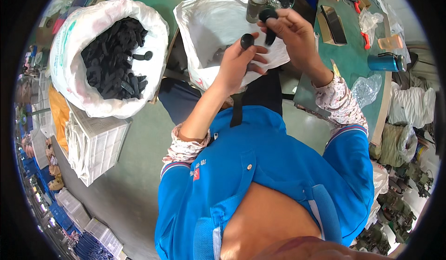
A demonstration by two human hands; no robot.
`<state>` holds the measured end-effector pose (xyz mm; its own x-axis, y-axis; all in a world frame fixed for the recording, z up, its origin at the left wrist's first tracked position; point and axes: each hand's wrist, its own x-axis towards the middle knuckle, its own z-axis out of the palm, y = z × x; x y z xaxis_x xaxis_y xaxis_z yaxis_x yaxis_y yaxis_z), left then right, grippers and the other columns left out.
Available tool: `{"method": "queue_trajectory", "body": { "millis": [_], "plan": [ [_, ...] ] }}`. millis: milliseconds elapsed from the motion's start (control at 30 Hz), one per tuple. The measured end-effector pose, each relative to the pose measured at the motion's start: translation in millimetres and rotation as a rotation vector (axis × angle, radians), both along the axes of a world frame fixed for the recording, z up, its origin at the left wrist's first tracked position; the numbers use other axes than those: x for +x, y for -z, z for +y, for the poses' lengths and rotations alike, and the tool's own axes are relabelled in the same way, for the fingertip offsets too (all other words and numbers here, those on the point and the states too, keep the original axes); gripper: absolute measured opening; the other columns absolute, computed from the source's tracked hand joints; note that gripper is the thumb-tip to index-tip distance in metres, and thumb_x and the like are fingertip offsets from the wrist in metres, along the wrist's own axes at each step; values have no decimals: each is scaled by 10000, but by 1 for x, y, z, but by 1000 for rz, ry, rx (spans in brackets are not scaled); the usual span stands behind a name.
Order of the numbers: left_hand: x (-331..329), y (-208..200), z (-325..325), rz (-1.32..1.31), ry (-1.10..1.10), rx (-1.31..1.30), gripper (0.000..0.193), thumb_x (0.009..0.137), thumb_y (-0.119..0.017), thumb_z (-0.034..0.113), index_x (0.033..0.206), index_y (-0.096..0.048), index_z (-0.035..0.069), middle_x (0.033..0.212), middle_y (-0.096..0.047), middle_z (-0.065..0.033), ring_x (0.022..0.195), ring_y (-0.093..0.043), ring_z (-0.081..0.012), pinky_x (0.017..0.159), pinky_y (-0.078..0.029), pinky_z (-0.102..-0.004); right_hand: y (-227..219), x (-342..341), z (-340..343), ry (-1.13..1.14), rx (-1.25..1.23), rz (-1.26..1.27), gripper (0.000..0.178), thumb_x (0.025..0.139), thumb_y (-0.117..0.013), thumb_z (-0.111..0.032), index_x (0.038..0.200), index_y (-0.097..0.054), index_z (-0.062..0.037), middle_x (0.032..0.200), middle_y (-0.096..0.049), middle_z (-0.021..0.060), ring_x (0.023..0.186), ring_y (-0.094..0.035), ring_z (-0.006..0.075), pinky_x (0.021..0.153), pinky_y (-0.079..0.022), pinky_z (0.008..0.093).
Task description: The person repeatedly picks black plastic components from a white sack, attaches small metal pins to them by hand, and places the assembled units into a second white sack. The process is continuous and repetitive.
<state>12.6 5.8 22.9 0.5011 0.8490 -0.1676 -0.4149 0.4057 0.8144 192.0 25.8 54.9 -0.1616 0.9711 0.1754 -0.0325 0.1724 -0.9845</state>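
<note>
My left hand (234, 66) is closed around a black plastic piece with a round head (247, 41), which sticks up past the thumb; the rest of it is hidden in the hand. Higher and to the right, my right hand (298, 36) pinches a similar black round-headed piece (268, 15) between thumb and fingers, its narrow stem pointing down. Both hands are over a white plastic bag (197, 25) that stands open, with some dark pieces low inside. At the left, another white bag (155, 30) is filled with many black pieces (109, 58).
Just beyond my right hand stands a machine (255, 4) with a metal part. On the green table (332, 58) at the right are a phone on a stand (333, 24), a blue bottle (385, 62) and clear plastic (366, 91). A white crate (100, 144) stands below the filled bag.
</note>
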Motion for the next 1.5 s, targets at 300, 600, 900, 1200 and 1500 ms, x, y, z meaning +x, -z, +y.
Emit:
{"method": "queue_trajectory", "body": {
  "millis": [300, 600, 900, 1200, 1500],
  "plan": [
    [0, 22, 1, 195, -218, 419, 599, 825, -551, -72, 1392, -365, -19, 1139, -512, -117, 1085, -506, -172, 917, -410, -274, 1, -14, -21, -124, -146, -209, 336, 951, -524, -128, 1281, -553, -69, 841, -627, 30, 684, -559, 50, 554, -442, 189],
    [9, 13, -3, 90, -113, 312, 524, 855, -585, -2, 1348, -410, 21, 1138, -564, -81, 1054, -534, -148, 914, -427, -280, -49, 14, 27, 106, 82, -162, 325, 925, -571, -176, 1215, -575, -29, 843, -660, 78, 605, -565, 71, 536, -445, 198],
    [-11, 33, -14, 1111, 49, 1125, 388, 795, -629, 110, 1172, -569, 39, 1003, -627, -145, 931, -594, -308, 815, -470, -378, -94, 1, 63, 76, -344, 116, 293, 938, -508, -94, 1185, -517, 63, 731, -632, 75, 453, -537, 89, 354, -381, 201],
    [-24, 22, -29, 933, 442, 803, 177, 795, -643, 140, 942, -627, 43, 851, -623, -197, 830, -608, -366, 711, -477, -405, 37, 22, -52, -339, 293, -895, 273, 859, -638, -257, 1053, -670, -67, 1031, -662, 141, 973, -601, 281, 836, -468, 389],
    [-83, 50, 32, 1208, -468, 447, 889, 717, -669, 72, 1451, -171, 25, 1137, -493, -240, 914, -568, -329, 827, -468, -412, 76, 44, -28, 496, 367, -1006, 251, 817, -684, -165, 1065, -690, -120, 1188, -548, 219, 1080, -508, 350, 930, -403, 403]
  ]
}}
